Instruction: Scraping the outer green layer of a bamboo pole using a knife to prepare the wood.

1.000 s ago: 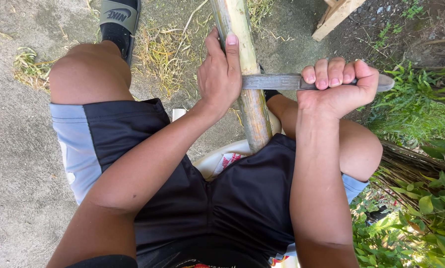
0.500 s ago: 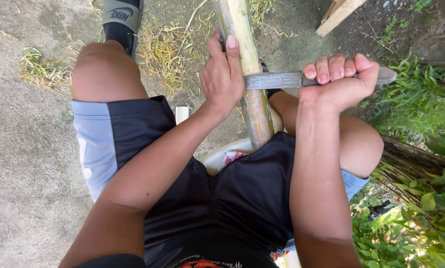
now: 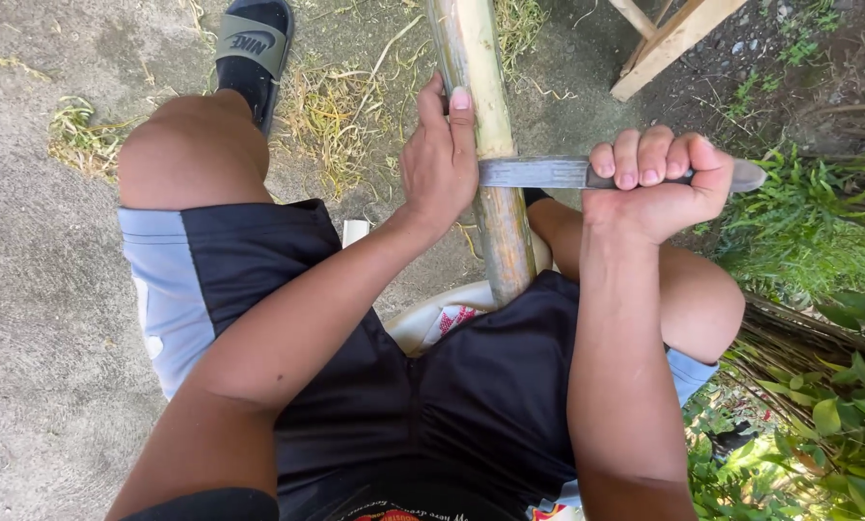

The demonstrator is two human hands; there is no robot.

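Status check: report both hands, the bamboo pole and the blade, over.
Left hand pressed against bamboo pole, steadying it. Right hand fisted on knife handle, blade flat across the pole. Pole runs between the knees; nothing blocking the blade.
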